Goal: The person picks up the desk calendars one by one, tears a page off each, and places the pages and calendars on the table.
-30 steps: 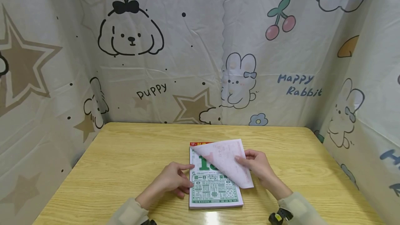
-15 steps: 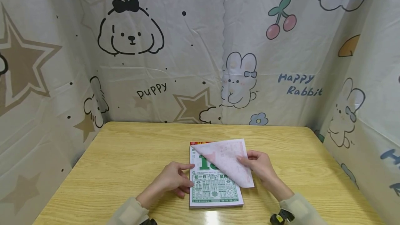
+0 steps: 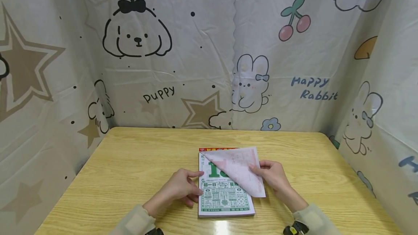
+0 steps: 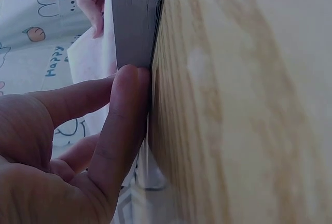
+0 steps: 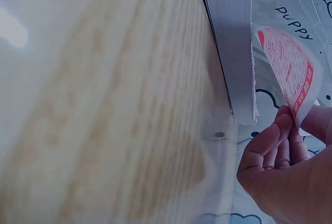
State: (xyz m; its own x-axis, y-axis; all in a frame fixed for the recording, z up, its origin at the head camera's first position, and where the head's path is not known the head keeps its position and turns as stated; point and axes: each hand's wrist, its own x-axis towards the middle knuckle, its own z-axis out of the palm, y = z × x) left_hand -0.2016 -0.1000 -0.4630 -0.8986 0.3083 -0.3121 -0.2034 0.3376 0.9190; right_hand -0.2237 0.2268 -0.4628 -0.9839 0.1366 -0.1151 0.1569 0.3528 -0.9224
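Note:
A thick tear-off calendar lies on the table, its green-printed sheet partly showing, with a large green number and a red strip along the top edge. Its top page is folded diagonally up to the right, the pale pink back facing up. My right hand pinches that page at its right edge between thumb and fingers; the right wrist view shows the red-printed page curling. My left hand touches the calendar's left side with spread, fairly straight fingers. Fingertips press the grey page block in the left wrist view.
A wood-grain table carries the calendar close to its front. Behind and on both sides hangs a pale curtain printed with cartoon animals and stars. Dark bands show at both wrists.
My right hand has shifted slightly right and down with the page, which is pulled marginally further over. The left hand and calendar stay almost where they were.

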